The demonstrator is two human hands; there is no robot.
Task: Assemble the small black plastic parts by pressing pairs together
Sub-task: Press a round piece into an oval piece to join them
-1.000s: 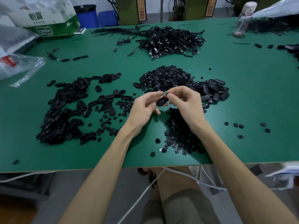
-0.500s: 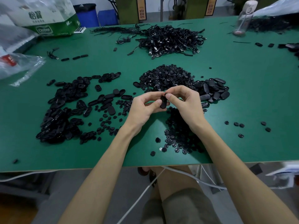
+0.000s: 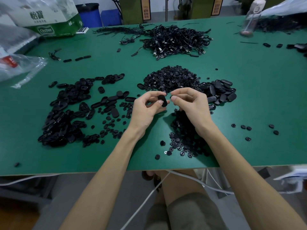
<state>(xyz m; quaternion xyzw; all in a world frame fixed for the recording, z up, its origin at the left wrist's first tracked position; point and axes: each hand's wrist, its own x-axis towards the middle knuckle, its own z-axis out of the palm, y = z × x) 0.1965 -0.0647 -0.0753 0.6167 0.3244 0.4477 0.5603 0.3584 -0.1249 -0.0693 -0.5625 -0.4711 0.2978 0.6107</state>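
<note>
Oval black part (image 3: 161,97) pinched by left hand (image 3: 146,112); right hand (image 3: 191,105) beside, hold unclear

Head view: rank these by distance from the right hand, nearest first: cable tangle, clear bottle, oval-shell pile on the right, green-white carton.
1. Oval-shell pile: just right of the right hand.
2. Cable tangle: behind it, mid-table.
3. Clear bottle: far right corner.
4. Green-white carton: far left corner.
</note>
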